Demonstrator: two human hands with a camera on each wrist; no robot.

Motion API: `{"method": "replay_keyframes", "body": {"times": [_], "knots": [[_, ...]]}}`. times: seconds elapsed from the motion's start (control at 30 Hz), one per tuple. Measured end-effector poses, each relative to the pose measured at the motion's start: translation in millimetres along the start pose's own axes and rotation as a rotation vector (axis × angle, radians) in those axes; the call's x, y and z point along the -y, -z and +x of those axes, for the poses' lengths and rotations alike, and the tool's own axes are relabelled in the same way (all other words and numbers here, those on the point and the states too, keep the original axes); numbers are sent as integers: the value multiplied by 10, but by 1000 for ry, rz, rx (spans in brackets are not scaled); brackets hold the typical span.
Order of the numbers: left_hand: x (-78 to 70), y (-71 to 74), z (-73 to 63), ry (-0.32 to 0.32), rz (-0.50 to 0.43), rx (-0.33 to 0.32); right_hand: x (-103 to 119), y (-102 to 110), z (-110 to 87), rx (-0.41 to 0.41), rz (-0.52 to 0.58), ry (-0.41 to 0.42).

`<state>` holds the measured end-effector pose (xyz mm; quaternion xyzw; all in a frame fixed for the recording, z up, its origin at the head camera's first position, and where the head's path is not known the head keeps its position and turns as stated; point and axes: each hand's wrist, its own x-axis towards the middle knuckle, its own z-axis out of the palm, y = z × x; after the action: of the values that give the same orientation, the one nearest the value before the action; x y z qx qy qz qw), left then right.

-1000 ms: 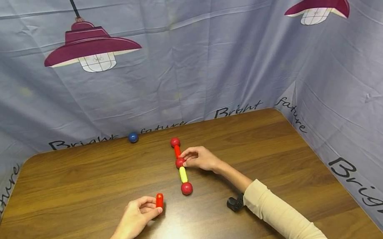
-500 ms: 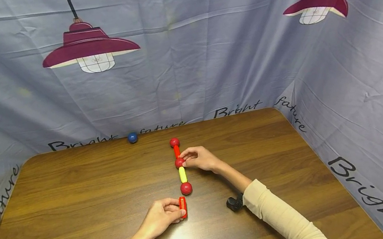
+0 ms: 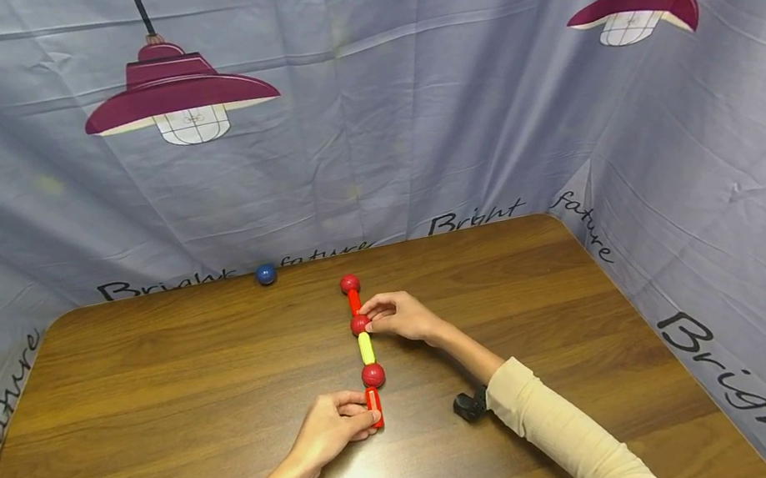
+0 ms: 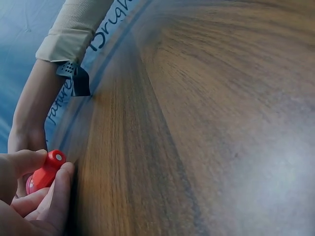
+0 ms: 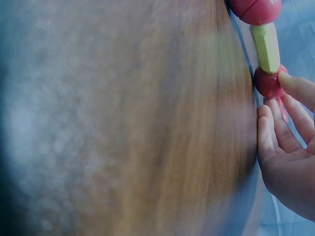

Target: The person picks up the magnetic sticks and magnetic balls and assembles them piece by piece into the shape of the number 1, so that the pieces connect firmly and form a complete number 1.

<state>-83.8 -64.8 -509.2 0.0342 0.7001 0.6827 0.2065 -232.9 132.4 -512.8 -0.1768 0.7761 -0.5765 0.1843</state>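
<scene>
A row of pieces runs from far to near in the head view: a far red ball [image 3: 349, 283], a red rod [image 3: 354, 302], a middle red ball [image 3: 359, 325], a yellow rod [image 3: 367, 349] and a near red ball [image 3: 373, 375]. My right hand [image 3: 402, 319] pinches the middle ball between thumb and fingers, as the right wrist view also shows. My left hand [image 3: 334, 429] pinches a second red rod [image 4: 47, 172] between thumb and fingers. This rod lies in line with the row, its far end at the near ball; whether they are joined cannot be told.
A blue ball [image 3: 265, 274] sits at the far edge of the wooden table [image 3: 153, 413]. On the right wrist is a black camera [image 3: 468, 406]. A grey printed curtain [image 3: 338, 153] hangs close behind the table and along its sides.
My left hand has carried its red rod rightward, from left of the row to the near ball, turning it into line. My right hand stays on the middle ball.
</scene>
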Motion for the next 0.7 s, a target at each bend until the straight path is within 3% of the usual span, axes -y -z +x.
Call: {"method": "replay_keyframes", "body": {"times": [0.23, 0.7], "knots": [[-16, -30, 35, -4, 12, 12, -2, 9, -12, 6, -3, -3], [-9, -62, 59, 5, 55, -27, -12, 5, -1, -5, -8, -15]]}}
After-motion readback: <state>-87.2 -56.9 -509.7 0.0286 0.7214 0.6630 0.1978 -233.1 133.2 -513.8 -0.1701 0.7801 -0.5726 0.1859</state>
